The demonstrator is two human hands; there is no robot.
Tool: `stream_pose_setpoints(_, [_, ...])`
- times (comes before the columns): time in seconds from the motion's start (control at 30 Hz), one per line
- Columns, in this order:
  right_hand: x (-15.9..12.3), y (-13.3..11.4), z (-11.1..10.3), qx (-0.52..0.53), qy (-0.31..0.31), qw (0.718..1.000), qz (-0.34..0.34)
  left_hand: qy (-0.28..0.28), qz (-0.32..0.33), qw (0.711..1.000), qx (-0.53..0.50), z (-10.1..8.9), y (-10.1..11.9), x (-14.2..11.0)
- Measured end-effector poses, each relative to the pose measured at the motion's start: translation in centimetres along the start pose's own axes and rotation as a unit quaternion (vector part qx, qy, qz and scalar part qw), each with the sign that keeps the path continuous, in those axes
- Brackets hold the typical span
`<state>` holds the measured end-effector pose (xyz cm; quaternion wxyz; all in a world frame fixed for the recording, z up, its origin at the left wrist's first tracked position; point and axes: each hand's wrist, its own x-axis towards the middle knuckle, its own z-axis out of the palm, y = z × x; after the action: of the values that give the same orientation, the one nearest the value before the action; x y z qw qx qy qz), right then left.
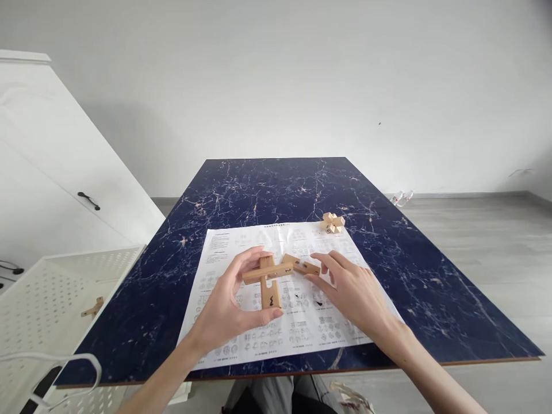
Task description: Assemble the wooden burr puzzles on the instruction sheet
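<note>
My left hand (226, 302) grips a notched wooden burr puzzle piece (271, 296) marked 3 between thumb and fingers, its length pointing away from me. Across it lies a second wooden piece (280, 269) marked 2, set crosswise at the notch. To the right, my right hand (349, 287) has thumb and index finger around the near end of a third notched piece (291, 262), which slants over the printed sheet (241, 244). Small puzzle diagrams cover the sheet. Its other fingers are curled and partly hidden.
An assembled wooden burr puzzle (333, 222) stands at the sheet's far right corner. Beneath everything is a dark blue marbled table (267, 190). At left are a white perforated basket (47, 287) with a wooden piece (92, 307) in it, a white cable (81, 356) and a cabinet (64, 155).
</note>
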<state>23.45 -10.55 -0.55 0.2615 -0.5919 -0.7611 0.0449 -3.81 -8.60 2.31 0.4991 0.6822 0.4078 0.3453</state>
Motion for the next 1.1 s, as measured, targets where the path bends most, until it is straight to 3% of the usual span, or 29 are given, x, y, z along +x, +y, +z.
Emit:
stream_pose_setpoints(0.1, [0.0, -1.8, -1.3, 0.148, 0.005, 0.988, -0.049, -0.018, 0.005, 1.0, 0.004, 0.1, 0.0, -0.1])
stream_pose_setpoints(0.17, [0.0, -2.8, -1.7, 0.188, -0.004, 0.979, -0.074, -0.027, 0.01, 1.0, 0.001, 0.3, 0.0, 0.0])
stream_pose_setpoints(0.53, [0.3, -3.3, -0.6, 0.179, 0.008, 0.981, -0.069, -0.054, 0.009, 0.999, -0.003, 1.0, -0.1, -0.1])
stream_pose_setpoints(0.9, [0.4, -3.3, 0.2, 0.123, 0.058, 0.988, -0.073, -0.077, 0.003, 0.997, 0.01, 0.7, -0.5, 0.0])
stream_pose_setpoints(0.97, [0.4, -3.2, 0.3, 0.115, 0.073, 0.987, -0.086, -0.05, 0.007, 0.999, 0.008, 0.6, -0.7, 0.0])
stream_pose_setpoints(1.1, [0.3, -3.4, 0.5, 0.117, 0.125, 0.98, -0.105, 0.102, -0.024, 0.994, 0.004, 0.9, -0.4, 0.1])
